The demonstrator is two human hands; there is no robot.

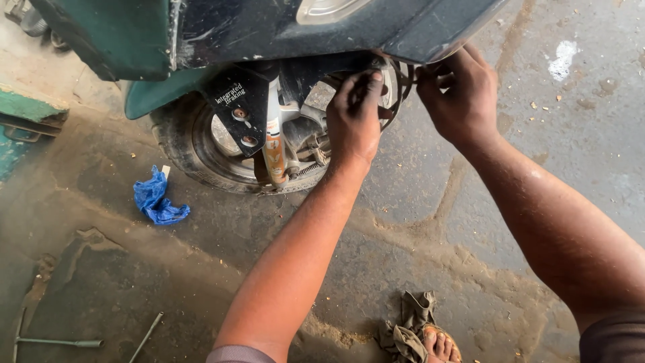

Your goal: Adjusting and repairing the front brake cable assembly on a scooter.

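Stained concrete floor [470, 222] under a scooter's front wheel [201, 151]. Left hand [354, 121] and right hand [459, 94] pinch a dark cable [401, 94] beside the wheel; greasy fingers could slip off.

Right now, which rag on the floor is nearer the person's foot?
The brown-grey rag, lying against the sandalled foot at bottom; the blue rag lies far off left beside the front wheel.

The scooter body [269, 27] hides the wheel [222, 154] top and both hands' fingertips; the foot [440, 346] is cut off below.
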